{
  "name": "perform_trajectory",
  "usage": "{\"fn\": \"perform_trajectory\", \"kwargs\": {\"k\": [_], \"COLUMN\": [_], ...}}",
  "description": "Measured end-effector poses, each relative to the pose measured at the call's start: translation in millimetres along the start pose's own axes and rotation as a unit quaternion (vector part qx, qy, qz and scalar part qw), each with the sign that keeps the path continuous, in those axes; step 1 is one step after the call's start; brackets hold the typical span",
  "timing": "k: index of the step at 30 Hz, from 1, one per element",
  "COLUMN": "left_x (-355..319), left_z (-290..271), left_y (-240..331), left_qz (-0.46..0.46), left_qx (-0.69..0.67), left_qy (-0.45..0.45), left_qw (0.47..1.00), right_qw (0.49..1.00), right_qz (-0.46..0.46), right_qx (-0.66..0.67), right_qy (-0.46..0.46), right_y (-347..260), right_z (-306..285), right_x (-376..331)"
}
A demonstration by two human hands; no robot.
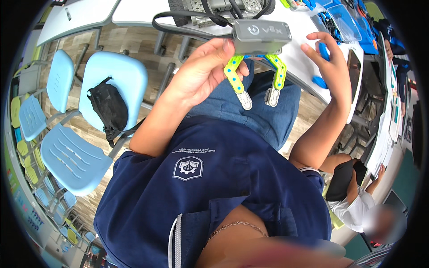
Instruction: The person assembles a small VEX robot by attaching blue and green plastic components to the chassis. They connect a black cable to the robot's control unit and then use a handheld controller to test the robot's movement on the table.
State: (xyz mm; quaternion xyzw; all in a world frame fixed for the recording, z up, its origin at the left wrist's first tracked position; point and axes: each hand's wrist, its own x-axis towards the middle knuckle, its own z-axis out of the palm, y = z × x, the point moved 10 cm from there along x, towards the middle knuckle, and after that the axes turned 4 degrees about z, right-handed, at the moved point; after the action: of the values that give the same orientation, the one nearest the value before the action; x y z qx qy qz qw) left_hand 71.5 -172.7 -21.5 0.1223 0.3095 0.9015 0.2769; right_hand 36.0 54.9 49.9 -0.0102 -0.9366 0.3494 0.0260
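The left hand (201, 71) held the grey module (261, 35), fingers clamped on it, just off the tabletop (299, 58) edge, while the right hand (333, 67), fingers apart, touched a blue piece (324, 51).

Single view only, head-worn fisheye, aimed steeply down along wearer's own torso. Navy shirt (214, 178) fills lower centre, very near lens. Both hands sit close, upper centre and upper right of frame. White table (304, 67) curves along top edge; light-blue chairs (89, 116) at left. Dark rim rings frame.
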Motion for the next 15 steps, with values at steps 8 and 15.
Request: {"fn": "perform_trajectory", "kwargs": {"k": [8, 15], "left_x": [-5.2, -6.9], "left_z": [-5.6, -16.4], "left_y": [-3.7, -2.2], "left_qz": [0.025, 0.023], "left_qx": [-0.022, 0.065], "left_qy": [0.003, 0.026], "left_qw": [0.999, 0.997], "right_qw": [0.993, 0.946], "right_qz": [-0.036, -0.136], "right_qx": [-0.106, -0.169], "right_qy": [0.037, 0.242], "right_y": [-0.3, -35.3], "right_z": [17.6, 5.3], "right_x": [31.1, 15.0]}}
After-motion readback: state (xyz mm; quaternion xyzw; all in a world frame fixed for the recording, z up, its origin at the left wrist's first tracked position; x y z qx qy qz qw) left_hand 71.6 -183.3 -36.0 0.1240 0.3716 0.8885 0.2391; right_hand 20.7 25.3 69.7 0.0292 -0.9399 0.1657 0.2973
